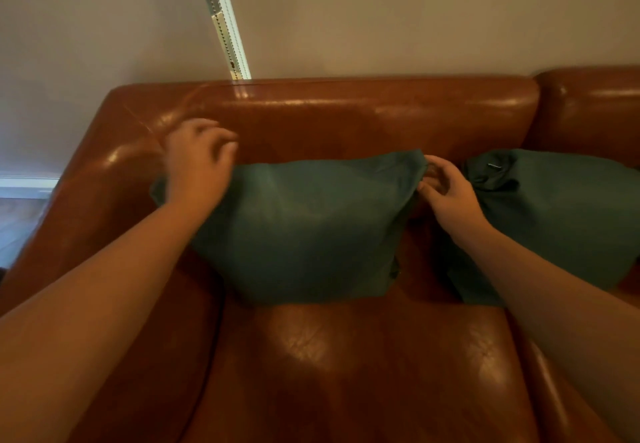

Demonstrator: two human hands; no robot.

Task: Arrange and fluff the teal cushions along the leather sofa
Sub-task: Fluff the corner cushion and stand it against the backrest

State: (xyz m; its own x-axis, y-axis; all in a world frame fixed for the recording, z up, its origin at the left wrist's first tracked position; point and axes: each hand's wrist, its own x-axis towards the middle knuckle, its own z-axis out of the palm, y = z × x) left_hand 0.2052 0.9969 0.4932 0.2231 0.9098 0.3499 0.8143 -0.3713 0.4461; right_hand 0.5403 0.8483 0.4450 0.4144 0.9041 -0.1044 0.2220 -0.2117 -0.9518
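A teal cushion (pixel 304 227) leans against the backrest of the brown leather sofa (pixel 346 116), above the left seat. My left hand (pixel 199 162) hovers at the cushion's upper left corner, fingers loosely curled and blurred; whether it holds the fabric I cannot tell. My right hand (pixel 446 189) pinches the cushion's upper right corner. A second teal cushion (pixel 554 214) lies just to the right, behind my right forearm, with a small zipper pull showing near its top.
The sofa's left armrest (pixel 86 193) curves down beside my left arm. The seat (pixel 363 366) spreads out below the cushions. A plain wall with a pale vertical strip (pixel 225 19) rises behind. Floor and white baseboard (pixel 24 182) show at far left.
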